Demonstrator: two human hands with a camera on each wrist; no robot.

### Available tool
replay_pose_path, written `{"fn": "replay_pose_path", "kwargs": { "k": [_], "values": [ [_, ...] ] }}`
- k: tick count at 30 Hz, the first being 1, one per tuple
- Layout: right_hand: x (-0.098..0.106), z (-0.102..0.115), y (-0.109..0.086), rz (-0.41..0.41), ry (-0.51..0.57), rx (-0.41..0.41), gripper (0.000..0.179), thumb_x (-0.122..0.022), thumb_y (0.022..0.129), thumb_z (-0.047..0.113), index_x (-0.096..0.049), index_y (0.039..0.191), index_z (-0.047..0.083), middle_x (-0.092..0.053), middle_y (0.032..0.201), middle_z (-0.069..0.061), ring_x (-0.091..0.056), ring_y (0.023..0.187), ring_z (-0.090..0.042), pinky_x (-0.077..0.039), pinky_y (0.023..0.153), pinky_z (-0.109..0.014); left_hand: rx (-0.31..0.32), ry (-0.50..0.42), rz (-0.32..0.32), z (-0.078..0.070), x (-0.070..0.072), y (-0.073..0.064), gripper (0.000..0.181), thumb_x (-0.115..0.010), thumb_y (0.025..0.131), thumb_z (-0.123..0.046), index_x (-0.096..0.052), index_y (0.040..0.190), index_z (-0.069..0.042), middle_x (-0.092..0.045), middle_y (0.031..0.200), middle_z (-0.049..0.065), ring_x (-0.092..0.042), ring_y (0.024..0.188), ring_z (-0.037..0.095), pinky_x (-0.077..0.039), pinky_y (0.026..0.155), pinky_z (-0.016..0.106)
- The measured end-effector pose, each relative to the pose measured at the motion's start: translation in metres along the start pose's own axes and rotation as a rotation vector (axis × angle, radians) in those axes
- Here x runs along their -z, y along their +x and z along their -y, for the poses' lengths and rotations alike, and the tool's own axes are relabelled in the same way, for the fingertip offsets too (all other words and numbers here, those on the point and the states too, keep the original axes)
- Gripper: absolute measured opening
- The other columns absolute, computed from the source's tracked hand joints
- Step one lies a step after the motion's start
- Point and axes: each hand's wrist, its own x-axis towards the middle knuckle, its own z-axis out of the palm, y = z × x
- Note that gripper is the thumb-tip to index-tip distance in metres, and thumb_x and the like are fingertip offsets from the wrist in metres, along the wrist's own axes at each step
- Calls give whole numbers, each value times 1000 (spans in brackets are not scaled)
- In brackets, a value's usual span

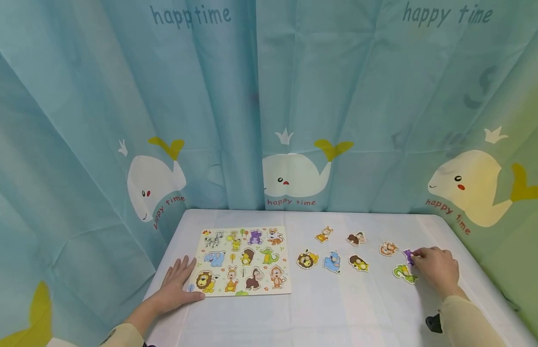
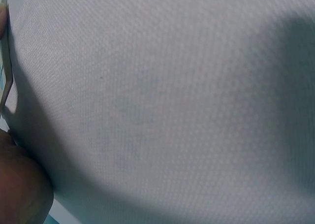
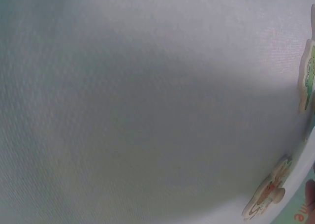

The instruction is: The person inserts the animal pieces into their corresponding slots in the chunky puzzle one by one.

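Observation:
In the head view, a wooden animal puzzle board [image 1: 225, 260] lies flat at the left of the table. My left hand [image 1: 175, 286] rests at its left edge, fingers spread, thumb by the lower left corner. At the right, my right hand [image 1: 438, 270] pinches a purple animal puzzle piece [image 1: 408, 257], partly hidden by the fingertips. Close by are a green crocodile piece [image 1: 404, 273] and an orange-brown animal piece [image 1: 387, 248]. In the right wrist view, the crocodile piece [image 3: 308, 79] and a knobbed piece [image 3: 266, 192] show at the right edge.
Between board and right hand lie a kangaroo piece [image 1: 324, 234], a gorilla piece [image 1: 356, 238], a lion piece [image 1: 308, 259], a blue elephant piece [image 1: 332, 262] and a hedgehog piece [image 1: 359, 263]. A whale-print curtain [image 1: 312, 96] hangs around the white table [image 1: 321, 313].

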Motion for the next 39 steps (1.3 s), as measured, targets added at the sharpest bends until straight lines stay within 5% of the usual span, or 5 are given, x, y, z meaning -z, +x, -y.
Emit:
{"fn": "replay_pose_path", "kwargs": {
  "k": [13,22,39],
  "values": [
    [0,-1,-1,-10,-5,-1,25,-65,97,16,-72,109,-4,-62,107,-31,-49,98,-51,-42,76,-62,4,-1,-4,-3,0,-1,116,-84,79,-50,-20,161,2,-1,166,31,10,151,51,9,121,63],
    [-1,15,3,-150,10,52,26,-67,96,18,-72,108,-5,-57,113,-34,-47,103,-53,-39,80,-66,-5,1,-7,-3,0,-1,115,-84,80,-49,-20,161,2,-1,166,32,10,151,52,9,121,64],
    [-12,120,15,-216,56,300,15,-74,95,21,-77,97,7,-64,110,-21,-50,107,-43,-42,84,-61,-10,-2,-5,1,-1,0,115,-84,80,-49,-20,161,2,-1,166,32,11,151,51,9,121,63]
  ]
}}
